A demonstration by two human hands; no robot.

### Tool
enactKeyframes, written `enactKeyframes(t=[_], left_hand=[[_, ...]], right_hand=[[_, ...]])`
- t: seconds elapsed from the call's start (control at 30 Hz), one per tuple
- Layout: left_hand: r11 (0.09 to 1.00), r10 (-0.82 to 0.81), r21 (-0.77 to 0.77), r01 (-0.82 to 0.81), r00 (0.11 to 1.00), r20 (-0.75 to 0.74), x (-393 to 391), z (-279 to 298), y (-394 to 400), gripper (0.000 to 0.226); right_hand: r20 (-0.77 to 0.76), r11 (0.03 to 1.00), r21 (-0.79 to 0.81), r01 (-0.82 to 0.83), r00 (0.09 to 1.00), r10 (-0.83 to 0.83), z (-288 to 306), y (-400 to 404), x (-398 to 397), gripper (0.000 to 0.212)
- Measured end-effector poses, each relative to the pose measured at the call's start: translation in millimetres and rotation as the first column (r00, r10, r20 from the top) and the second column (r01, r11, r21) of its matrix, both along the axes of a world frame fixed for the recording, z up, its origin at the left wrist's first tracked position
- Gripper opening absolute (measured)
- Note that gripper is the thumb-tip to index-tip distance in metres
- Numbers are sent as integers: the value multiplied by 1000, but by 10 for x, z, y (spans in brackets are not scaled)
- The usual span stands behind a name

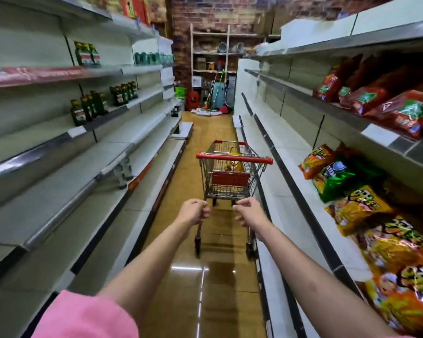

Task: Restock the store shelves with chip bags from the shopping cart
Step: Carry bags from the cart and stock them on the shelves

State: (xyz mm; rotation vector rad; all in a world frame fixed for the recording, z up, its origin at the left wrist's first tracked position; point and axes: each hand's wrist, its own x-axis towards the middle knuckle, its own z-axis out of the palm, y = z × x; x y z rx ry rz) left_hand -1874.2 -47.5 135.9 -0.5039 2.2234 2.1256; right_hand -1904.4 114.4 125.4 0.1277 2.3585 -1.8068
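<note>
A wire shopping cart with a red handle stands ahead in the aisle, close to the right shelving. A yellow chip bag lies inside it. Both my arms reach forward, short of the cart. My left hand and my right hand hover side by side with loosely curled fingers and hold nothing. On the right shelves lie red chip bags on an upper level, and orange, green and yellow chip bags on the level below.
Left shelves are mostly bare, with dark green bottles further along. White shelf boards on the right run bare toward the back. At the aisle's end stand a wooden rack, mops and a red container. The floor is glossy tan tile.
</note>
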Motion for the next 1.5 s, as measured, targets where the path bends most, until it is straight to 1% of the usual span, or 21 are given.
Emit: enactKeyframes(t=[0.07, 0.2, 0.33, 0.4, 0.57, 0.67, 0.77, 0.97, 1.17, 1.23, 1.33, 1.4, 1.5], left_hand=[[1000, -18, 20, 19, 1000, -8, -269, -10, 7, 13], [997, -52, 64, 52, 999, 0, -944, -23, 0, 11], [988, -128, 88, 130, 991, -24, -1693, 21, -102, 10], [983, -154, 94, 156, 987, -38, -2062, 55, -206, 9], [982, -152, 98, 159, 985, -77, -2953, 208, -596, 14], [981, -161, 95, 166, 985, -67, -3323, 150, -771, 13], [982, -152, 111, 153, 988, -19, -3669, -5, -868, 15], [982, -132, 140, 124, 990, 50, -4220, -239, -965, 11], [997, -14, 81, 12, 1000, 18, -4979, -184, -1174, 11], [996, 21, 88, -22, 1000, 12, -5269, -120, -1196, 11], [995, 59, 85, -58, 998, -9, -5692, 8, -1132, 7], [996, 61, 74, -59, 998, -31, -5945, 63, -1035, 8], [999, 29, 39, -28, 999, -35, -6253, 37, -856, 13]], right_hand=[[-8, 1000, 12, 27, 1000, -27, 5, 7, -231, 15], [-49, 993, 87, 76, 996, -72, 76, 22, -815, 10], [-75, 992, 40, 118, 991, -115, 196, -75, -1494, 10], [-78, 989, 50, 142, 987, -138, 272, -171, -1827, 11], [-97, 981, 79, 179, 980, -171, 386, -489, -2670, 11], [-98, 983, 94, 159, 984, -150, 321, -696, -3057, 13], [-74, 979, 154, 133, 990, -123, 246, -843, -3365, 11], [-1, 981, 164, 100, 995, -101, 42, -962, -4076, 11], [-14, 987, 157, 16, 1000, -14, 11, -998, -4893, 9], [-32, 988, 152, -13, 999, 19, 57, -982, -5182, 12], [-47, 990, 131, -46, 998, 52, 130, -910, -5612, 7], [-42, 991, 118, -56, 997, 62, 178, -816, -5868, 7], [-28, 992, 109, -64, 997, 67, 182, -660, -6219, 12]])
